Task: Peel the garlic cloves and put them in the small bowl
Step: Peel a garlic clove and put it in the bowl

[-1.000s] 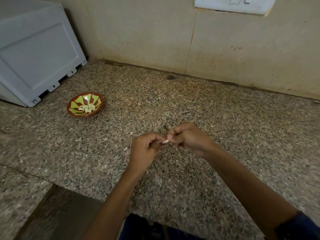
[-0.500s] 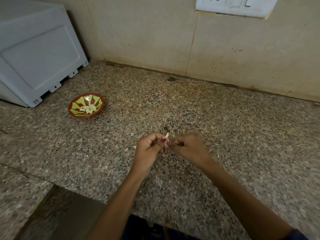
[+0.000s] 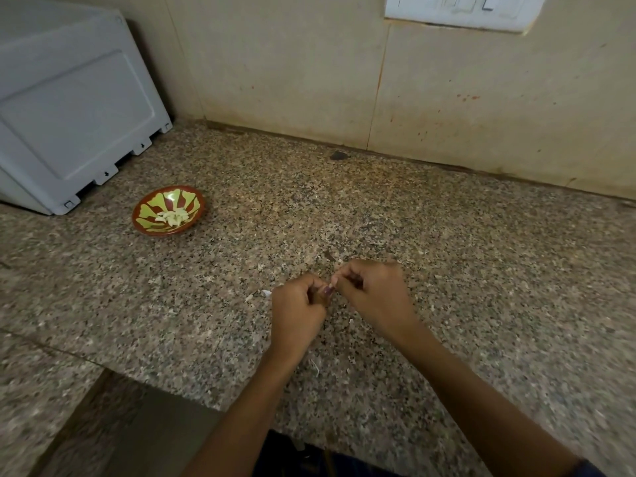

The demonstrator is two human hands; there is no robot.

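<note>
Both hands, left hand [image 3: 298,306] and right hand [image 3: 373,294], pinch what looks like one small pale garlic clove [image 3: 332,283] between fingertips over the speckled granite counter [image 3: 447,235]; the red-and-green patterned small bowl [image 3: 169,210] lies far-left, nearer the left hand.

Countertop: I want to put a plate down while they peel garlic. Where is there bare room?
Between the small bowl and the hands, and right of them toward the wall. Crowded: far-left corner, with the grey appliance.
</note>
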